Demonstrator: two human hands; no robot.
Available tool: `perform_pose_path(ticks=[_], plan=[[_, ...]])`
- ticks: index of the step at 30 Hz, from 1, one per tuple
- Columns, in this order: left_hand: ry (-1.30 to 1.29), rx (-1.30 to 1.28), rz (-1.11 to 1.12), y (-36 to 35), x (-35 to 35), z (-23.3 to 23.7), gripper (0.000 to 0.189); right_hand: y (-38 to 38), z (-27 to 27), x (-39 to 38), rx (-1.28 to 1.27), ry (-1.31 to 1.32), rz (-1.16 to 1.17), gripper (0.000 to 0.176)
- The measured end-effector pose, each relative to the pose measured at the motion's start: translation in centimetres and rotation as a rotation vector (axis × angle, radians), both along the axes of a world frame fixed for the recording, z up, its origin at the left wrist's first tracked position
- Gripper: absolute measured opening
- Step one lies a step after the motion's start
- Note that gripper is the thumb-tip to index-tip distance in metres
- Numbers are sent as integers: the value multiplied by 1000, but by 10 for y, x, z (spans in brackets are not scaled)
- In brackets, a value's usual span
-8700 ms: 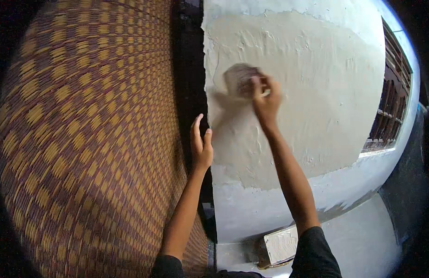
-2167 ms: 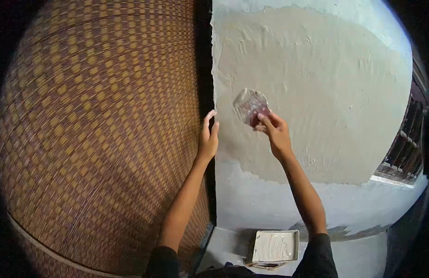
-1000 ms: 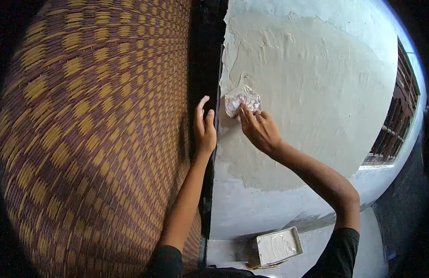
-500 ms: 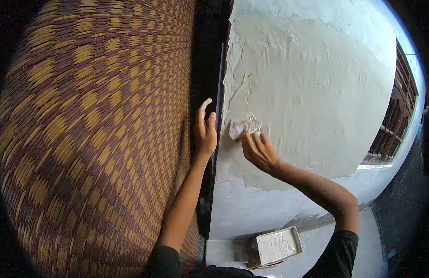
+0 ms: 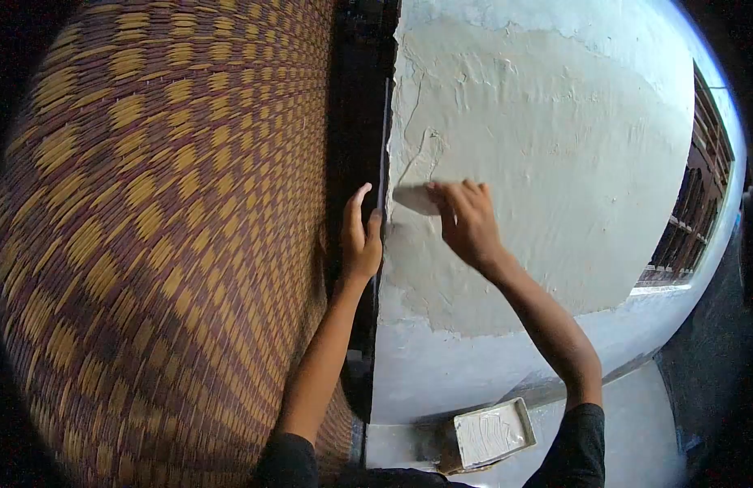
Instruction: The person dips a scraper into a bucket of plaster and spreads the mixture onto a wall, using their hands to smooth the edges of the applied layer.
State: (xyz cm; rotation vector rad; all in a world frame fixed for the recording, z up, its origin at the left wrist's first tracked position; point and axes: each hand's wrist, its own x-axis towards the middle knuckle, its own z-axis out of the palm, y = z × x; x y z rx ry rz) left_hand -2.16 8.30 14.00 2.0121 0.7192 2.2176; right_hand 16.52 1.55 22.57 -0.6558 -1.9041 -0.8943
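My right hand (image 5: 472, 218) grips a flat putty scraper (image 5: 415, 198), its blade turned left against the wall close to the corner edge. Wet beige putty (image 5: 547, 179) covers a large patch of the wall, with ridges and small lumps. A thicker smear (image 5: 429, 150) of it sits just above the scraper. My left hand (image 5: 362, 236) is at the dark edge beside the wall, fingers pointing up and thumb apart, holding nothing.
Down on the floor (image 5: 628, 423) stands a rectangular tub of putty (image 5: 494, 435). A woven brown and yellow mat (image 5: 165, 244) fills the left side. A window with dark bars (image 5: 692, 191) is set in the wall at right.
My right hand has moved up and turned, and the scraper, earlier showing a putty-smeared face, is now tilted more edge-on. My left hand stays nearly where it was.
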Motion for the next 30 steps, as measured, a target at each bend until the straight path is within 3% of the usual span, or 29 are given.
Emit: perform_pose_path(ticks=[1,7,11,13,14,17,19,21,24,27,29,30], plan=[[2,1,3,-1,0,-1,42,4,9,-3,-52,86,34,24],[82,-28,31,-2,-1,-5,47,44,58,5,-55,11,120,25],[115,-18,53,-6,0,-2,46,53,106,47,94,398,-9,27],[100,19,40,-1,0,-3,46,50,119,64,182,618,207,27],[99,20,39,-2,1,-3,46,32,116,60,88,737,244,26],[77,37,59,-4,2,1,44,28,84,49,-15,649,372,29],[60,36,45,-2,3,0,45,29,47,36,-20,372,196,30],[56,31,39,-4,4,0,45,30,21,18,-104,140,176,35],[53,14,27,-3,2,-3,45,44,11,12,-55,117,149,37],[46,7,18,-3,-1,-4,45,50,45,42,108,407,13,34],[40,10,13,-6,-3,-4,44,37,69,60,178,719,40,22],[43,5,18,-8,-4,-3,44,31,74,68,184,844,70,25]])
